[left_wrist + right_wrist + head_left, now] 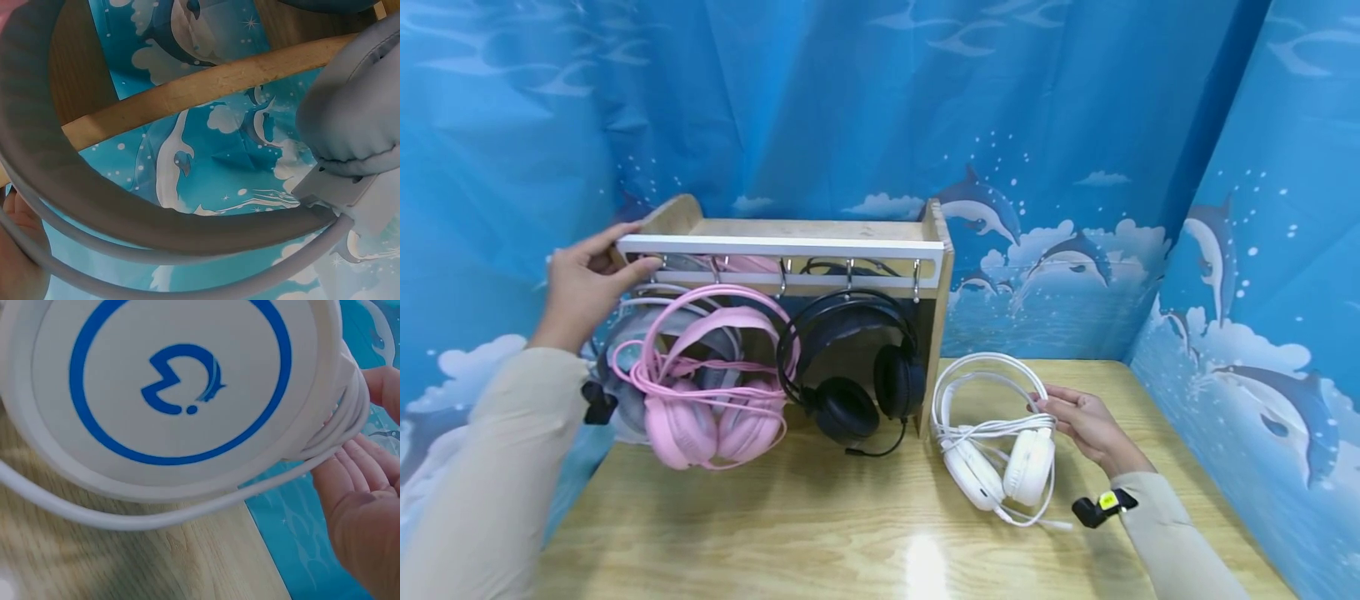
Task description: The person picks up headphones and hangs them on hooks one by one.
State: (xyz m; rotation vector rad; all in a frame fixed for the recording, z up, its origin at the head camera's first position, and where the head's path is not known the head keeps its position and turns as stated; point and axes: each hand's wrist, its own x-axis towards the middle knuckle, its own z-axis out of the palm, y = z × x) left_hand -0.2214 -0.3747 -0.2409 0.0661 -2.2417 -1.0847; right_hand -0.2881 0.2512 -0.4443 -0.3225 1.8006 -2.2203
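Note:
My left hand (583,287) grips the left end of a wooden rack (805,227) that has a white rail with several metal hooks. Pink headphones (681,425) hang from the rack near that hand, with their cable wound around them. Behind them are grey headphones (628,350), whose padded headband (206,231) fills much of the left wrist view. To their right hang black headphones (850,408) with a microphone boom. Right of the rack, my right hand (1086,425) holds white headphones (1030,467) at the side of the headband, where their white cable (350,419) is wrapped.
A light wooden table (790,533) lies under the rack and the headphones. Blue curtains (865,100) printed with dolphins and clouds stand behind and along the right side.

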